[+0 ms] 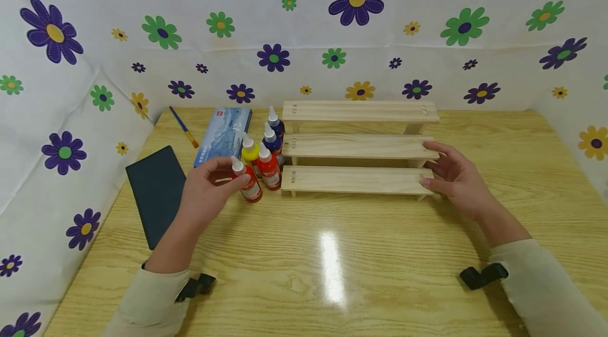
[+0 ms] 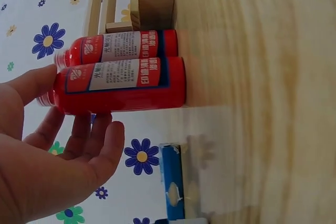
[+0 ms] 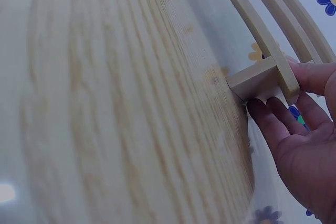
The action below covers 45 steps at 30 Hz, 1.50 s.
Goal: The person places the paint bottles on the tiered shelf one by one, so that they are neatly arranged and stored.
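My left hand (image 1: 205, 189) holds a red squeeze bottle (image 1: 252, 189) with a white pointed cap, thumb and fingers about its neck. The bottle is upright, close beside a second red bottle (image 1: 269, 172); the left wrist view shows its printed label (image 2: 115, 74). Behind them stand a yellow bottle (image 1: 249, 151) and two dark blue bottles (image 1: 272, 142). To their right is a three-step wooden rack (image 1: 356, 180). At its right end, my right hand (image 1: 458, 181) grips the lower steps, with the thumb on the front board and fingers by the wooden leg (image 3: 257, 80).
Left of the bottles lie a blue box (image 1: 223, 134) with a mountain picture, a paintbrush (image 1: 182, 126) and a dark flat book-like thing (image 1: 159, 194). A flower-patterned cloth (image 1: 313, 26) hangs behind the wood-grain table (image 1: 380, 263).
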### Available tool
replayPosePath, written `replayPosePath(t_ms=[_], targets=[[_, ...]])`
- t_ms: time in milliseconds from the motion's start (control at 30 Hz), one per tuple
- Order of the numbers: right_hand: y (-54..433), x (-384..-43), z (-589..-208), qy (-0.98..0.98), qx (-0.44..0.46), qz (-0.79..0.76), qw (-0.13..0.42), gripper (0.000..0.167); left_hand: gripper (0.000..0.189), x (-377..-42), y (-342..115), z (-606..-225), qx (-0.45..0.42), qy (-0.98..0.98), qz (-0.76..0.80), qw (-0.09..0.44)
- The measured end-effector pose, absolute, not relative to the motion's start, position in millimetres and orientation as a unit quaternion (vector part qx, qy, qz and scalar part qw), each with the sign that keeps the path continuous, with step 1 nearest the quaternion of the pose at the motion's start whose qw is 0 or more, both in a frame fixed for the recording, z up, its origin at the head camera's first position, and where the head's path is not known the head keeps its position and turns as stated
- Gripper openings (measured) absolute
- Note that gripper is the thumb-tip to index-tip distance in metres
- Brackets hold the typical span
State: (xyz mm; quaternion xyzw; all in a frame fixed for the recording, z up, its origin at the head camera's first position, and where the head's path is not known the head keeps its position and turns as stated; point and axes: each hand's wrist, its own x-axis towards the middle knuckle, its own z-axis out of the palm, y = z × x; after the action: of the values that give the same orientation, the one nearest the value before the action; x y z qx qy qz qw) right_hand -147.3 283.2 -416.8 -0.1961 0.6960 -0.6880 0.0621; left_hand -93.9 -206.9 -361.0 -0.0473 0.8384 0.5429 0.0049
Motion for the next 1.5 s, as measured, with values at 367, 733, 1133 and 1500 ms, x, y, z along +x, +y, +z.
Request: replayPosePath(t_ms=[367, 733, 1133, 1500], targets=[[282.3, -144.9, -412.8, 0.697, -0.202, -0.686, 0.057, 0.071, 0.048, -93.8, -210.6, -373.2, -0.043, 0.8, 0.598, 0.019], [283.5, -146.5, -415.5, 0.708, -0.197, -0.675, 0.059, 0.07, 0.036, -90.8, -208.9, -379.6, -0.05, 0.751, 0.658, 0.004], [283.7, -146.9, -416.3, 0.695, -0.205, -0.687, 0.058, 0.07, 0.035, -83.6, -212.2, -370.7, -0.034, 0.735, 0.677, 0.014], [283.2, -145.9, -415.4, 0.686, -0.208, -0.695, 0.057, 0.072, 0.031, -78.3, -210.7, -346.3, 0.012, 0.716, 0.698, 0.012]])
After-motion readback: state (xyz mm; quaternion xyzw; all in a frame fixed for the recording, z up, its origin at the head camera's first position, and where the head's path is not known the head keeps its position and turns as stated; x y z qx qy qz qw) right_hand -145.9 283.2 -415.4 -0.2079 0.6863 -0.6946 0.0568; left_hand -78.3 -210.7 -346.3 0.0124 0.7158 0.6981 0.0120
